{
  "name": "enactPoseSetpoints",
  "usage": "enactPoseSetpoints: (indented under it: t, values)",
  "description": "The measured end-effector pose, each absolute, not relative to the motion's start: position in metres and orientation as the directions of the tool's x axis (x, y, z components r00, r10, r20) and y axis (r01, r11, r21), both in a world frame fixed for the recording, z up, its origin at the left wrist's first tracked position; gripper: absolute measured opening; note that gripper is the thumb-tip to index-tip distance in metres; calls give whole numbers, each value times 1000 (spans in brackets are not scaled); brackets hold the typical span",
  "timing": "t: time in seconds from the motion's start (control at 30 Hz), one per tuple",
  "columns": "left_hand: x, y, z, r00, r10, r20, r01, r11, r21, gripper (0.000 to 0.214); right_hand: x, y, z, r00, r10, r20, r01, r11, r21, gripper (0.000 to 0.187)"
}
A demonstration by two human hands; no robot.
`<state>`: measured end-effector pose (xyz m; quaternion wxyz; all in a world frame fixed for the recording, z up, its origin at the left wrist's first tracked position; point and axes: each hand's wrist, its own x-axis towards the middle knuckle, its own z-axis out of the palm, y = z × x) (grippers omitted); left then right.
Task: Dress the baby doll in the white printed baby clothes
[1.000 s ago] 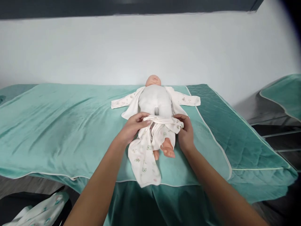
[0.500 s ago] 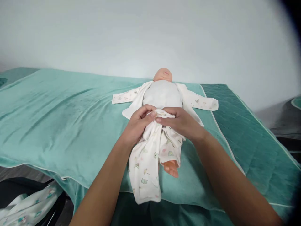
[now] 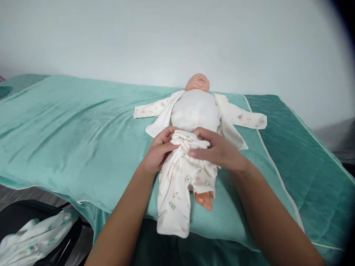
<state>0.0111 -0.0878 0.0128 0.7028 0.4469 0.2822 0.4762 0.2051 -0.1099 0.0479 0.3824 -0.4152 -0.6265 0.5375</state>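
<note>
A baby doll [image 3: 195, 107] lies on its back on a teal towel [image 3: 83, 136], head toward the wall. An open white printed top [image 3: 238, 118] is spread under it, sleeves out to both sides. White printed trousers [image 3: 177, 184] cover its legs; one bare foot [image 3: 204, 200] pokes out of the right leg. My left hand [image 3: 158, 151] grips the bunched waistband [image 3: 186, 140] at the doll's left hip. My right hand [image 3: 219, 149] lies over the waistband from the right, fingers curled on the cloth.
The towel covers a padded teal table [image 3: 299, 147] against a pale wall. A second printed garment [image 3: 33, 240] lies on a dark surface at the lower left, below the table's front edge.
Both hands have come together at the doll's waist and drawn the trouser waistband higher up. The view has shifted closer and to the left.
</note>
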Motion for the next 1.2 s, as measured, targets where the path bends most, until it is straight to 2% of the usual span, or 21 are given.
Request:
enactPoseSetpoints:
  t: [0.1,0.17,0.27,0.37,0.5,0.6,0.67,0.8,0.87,0.93,1.03,1.1,1.2]
  values:
    - [11,-86,12,355,935,17,-449,154,880,34,205,-107,55,-535,844,-32,271,136,-953,27]
    - [12,-85,12,341,940,-19,-437,176,882,35,204,-103,59,-545,836,-66,272,102,-957,23]
    - [13,-85,8,274,959,-66,-395,175,902,44,199,-96,61,-427,901,-72,76,-44,-996,23]
    - [10,-86,1,237,971,-3,-344,87,935,56,193,-92,56,-242,967,-78,-128,-112,-985,22]
    - [6,-90,-3,399,917,-2,-281,125,951,68,185,-96,47,-167,982,-83,-175,-112,-978,23]
    - [9,-92,2,435,899,-57,-304,206,930,57,185,-100,47,-219,973,-66,-192,-109,-975,29]
    - [11,-94,7,403,913,-63,-359,221,907,48,188,-101,50,-289,956,-45,-147,-91,-985,33]
    - [13,-99,13,300,950,-90,-403,212,890,41,197,-100,55,-545,836,-56,96,-5,-995,33]
    - [13,-100,14,289,951,-108,-409,225,884,40,200,-100,54,-583,809,-73,156,24,-987,28]
    - [14,-99,14,293,950,-112,-420,233,877,44,201,-102,51,-533,843,-72,106,-18,-994,24]
    - [16,-95,9,295,952,-77,-401,197,895,54,199,-103,45,-418,907,-58,-100,-109,-989,27]
    - [15,-91,5,325,946,-14,-375,142,916,60,196,-102,42,-338,940,-33,-212,-110,-971,30]
    - [13,-87,0,409,908,90,-352,66,934,71,192,-101,42,-250,968,-3,-238,-64,-969,30]
